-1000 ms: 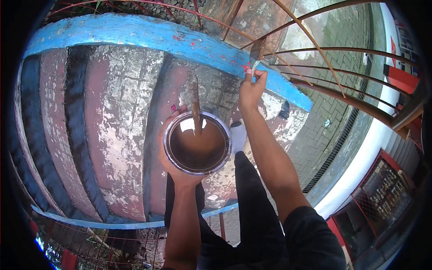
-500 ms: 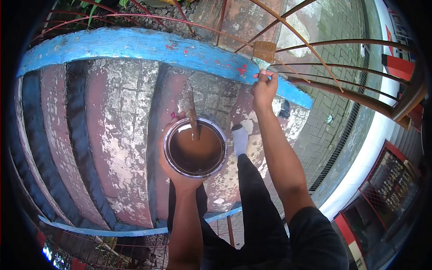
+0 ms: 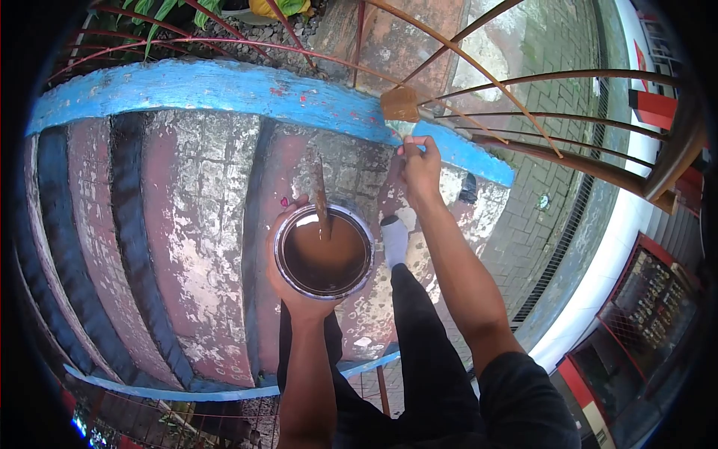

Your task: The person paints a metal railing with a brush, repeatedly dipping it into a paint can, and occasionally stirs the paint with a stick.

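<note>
My left hand (image 3: 293, 292) is wrapped round a round can (image 3: 324, 253) of brown paint, with a brown-coated stick (image 3: 321, 196) standing in it. My right hand (image 3: 421, 166) pinches the pale handle of a paintbrush (image 3: 399, 107). The brush's wide bristle end is brown and lies over the blue kerb (image 3: 321, 109), beside the thin metal bars of a railing (image 3: 479, 131). Whether the bristles touch a bar cannot be made out.
Worn steps (image 3: 202, 247) with peeling paint descend on the left. My sock-covered foot (image 3: 395, 241) is on the landing below my right hand. A thick brown rail post (image 3: 680, 153) stands at the right. Plants (image 3: 161, 15) and gravel lie beyond the kerb.
My right hand and the brush have moved left and slightly down along the kerb. The view has shifted slightly. The can remains in my left hand.
</note>
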### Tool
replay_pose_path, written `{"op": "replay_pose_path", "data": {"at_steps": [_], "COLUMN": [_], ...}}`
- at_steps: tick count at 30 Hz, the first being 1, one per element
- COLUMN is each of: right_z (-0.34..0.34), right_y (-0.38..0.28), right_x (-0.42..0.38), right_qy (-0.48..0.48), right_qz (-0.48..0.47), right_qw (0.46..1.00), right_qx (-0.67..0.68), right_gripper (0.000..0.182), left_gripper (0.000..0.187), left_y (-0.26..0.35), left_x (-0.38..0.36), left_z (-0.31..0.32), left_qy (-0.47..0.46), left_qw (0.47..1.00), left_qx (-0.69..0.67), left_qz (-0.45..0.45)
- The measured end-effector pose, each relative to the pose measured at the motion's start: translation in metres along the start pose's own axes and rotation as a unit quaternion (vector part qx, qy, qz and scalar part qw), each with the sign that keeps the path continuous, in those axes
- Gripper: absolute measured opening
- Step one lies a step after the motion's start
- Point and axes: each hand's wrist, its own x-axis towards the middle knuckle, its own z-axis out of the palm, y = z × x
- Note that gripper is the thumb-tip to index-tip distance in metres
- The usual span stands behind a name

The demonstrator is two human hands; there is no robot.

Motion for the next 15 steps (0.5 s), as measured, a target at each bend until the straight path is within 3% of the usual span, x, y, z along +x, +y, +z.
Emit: {"op": "replay_pose_path", "data": {"at_steps": [4,6,10,12,15], "right_z": [-0.010,-0.017,-0.030,-0.037,-0.038], "right_y": [0.029,0.036,0.042,0.042,0.038], "right_x": [-0.016,-0.021,-0.029,-0.033,-0.035], "right_qy": [0.041,0.147,0.180,0.165,0.165], "right_qz": [-0.122,-0.291,-0.292,-0.210,-0.178], "right_qw": [0.987,0.926,0.931,0.957,0.963], "right_qx": [-0.100,-0.193,-0.127,-0.112,-0.119], "right_gripper": [0.013,0.017,0.021,0.022,0.031], "left_gripper": [0.113,0.115,0.117,0.118,0.121], "left_y": [-0.007,-0.009,-0.007,-0.004,0.001], "left_x": [-0.002,-0.003,0.000,0.003,0.009], "left_z": [0.000,-0.001,-0.002,-0.001,0.003], "left_qy": [0.000,0.000,-0.005,-0.004,-0.001], "left_qw": [1.000,1.000,0.999,0.999,0.998], "left_qx": [-0.004,0.000,0.019,0.015,-0.008], "left_qz": [0.022,0.026,0.025,0.041,0.064]}}
